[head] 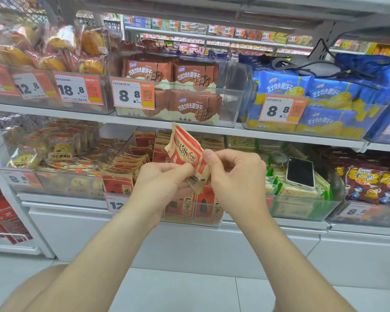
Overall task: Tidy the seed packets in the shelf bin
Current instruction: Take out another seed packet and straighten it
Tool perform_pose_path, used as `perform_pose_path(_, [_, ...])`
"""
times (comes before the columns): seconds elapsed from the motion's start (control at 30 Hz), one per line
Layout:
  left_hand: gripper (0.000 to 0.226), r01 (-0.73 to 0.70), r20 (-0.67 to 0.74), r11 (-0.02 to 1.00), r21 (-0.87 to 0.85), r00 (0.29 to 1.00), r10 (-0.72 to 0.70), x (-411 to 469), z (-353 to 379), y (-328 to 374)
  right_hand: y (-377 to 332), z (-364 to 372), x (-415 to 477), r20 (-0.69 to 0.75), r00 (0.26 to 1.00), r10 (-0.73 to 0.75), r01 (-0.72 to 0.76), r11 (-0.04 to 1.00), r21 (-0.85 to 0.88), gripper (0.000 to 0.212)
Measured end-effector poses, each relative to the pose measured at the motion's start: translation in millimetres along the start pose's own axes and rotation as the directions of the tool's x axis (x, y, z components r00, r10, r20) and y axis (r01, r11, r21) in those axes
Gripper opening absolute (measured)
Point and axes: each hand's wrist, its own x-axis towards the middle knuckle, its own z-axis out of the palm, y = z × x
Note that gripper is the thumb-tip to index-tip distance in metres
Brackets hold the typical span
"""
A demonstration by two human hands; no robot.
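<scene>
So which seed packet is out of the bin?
The tilted red-and-tan packet pinched between the left hand and right hand; the other packets stand in rows inside the clear bin.

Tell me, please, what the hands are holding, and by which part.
One seed packet: the left hand and right hand pinch its lower end.

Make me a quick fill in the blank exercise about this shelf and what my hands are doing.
1. The left hand and right hand pinch a seed packet printed in tan and ____.
2. A phone lies on snack packets trimmed in ____.
3. The price tag on the chocolate wafer bin reads ____.
Missing words: red; green; 8.8
</scene>
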Motion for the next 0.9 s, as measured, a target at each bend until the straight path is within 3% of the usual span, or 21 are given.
perform_pose_path(0.1, [0.009, -0.089, -0.049, 0.985, 0.147, 0.994, 0.098, -1.2, -4.5, 2.0, 1.4, 0.2, 2.6, 0.050, 0.982, 0.180, -0.186, 0.972, 0.142, 0.027])
perform_pose_path(0.17, [0.013, -0.148, -0.100, 0.939, 0.311, 0.977, 0.187, 0.3, -8.5, 0.0, -1.7, 0.4, 2.3, 0.130, 0.933, 0.336, -0.358, 0.903, 0.236, 0.021])
perform_pose_path(0.3, [0.014, -0.190, -0.135, 0.861, 0.472, 0.949, 0.284, 5.4, -13.7, -3.0, -3.6, 3.6, 1.1, 0.243, 0.843, 0.479, -0.534, 0.799, 0.276, 0.020])
perform_pose_path(0.5, [0.010, -0.179, -0.129, 0.903, 0.390, 0.961, 0.246, 11.5, -12.8, -7.6, -6.0, -4.9, 5.8, 0.385, 0.771, 0.506, -0.633, 0.669, 0.388, 0.020])
perform_pose_path(0.6, [0.041, -0.103, -0.065, 0.977, 0.185, 0.991, 0.117, 8.5, -7.7, -6.9, -4.2, -8.6, 6.1, 0.571, 0.671, 0.473, -0.727, 0.572, 0.381, 0.024])
perform_pose_path(0.7, [0.071, -0.056, 0.011, 0.995, 0.087, 0.998, 0.055, 5.6, -5.5, -3.1, 2.1, -10.1, 7.4, 0.572, 0.704, 0.420, -0.685, 0.613, 0.393, 0.017])
perform_pose_path(0.9, [0.062, -0.083, 0.098, 0.991, 0.103, 0.993, 0.073, 6.3, -11.6, 1.6, 2.3, -14.7, 6.2, 0.444, 0.810, 0.384, -0.562, 0.724, 0.399, 0.010])
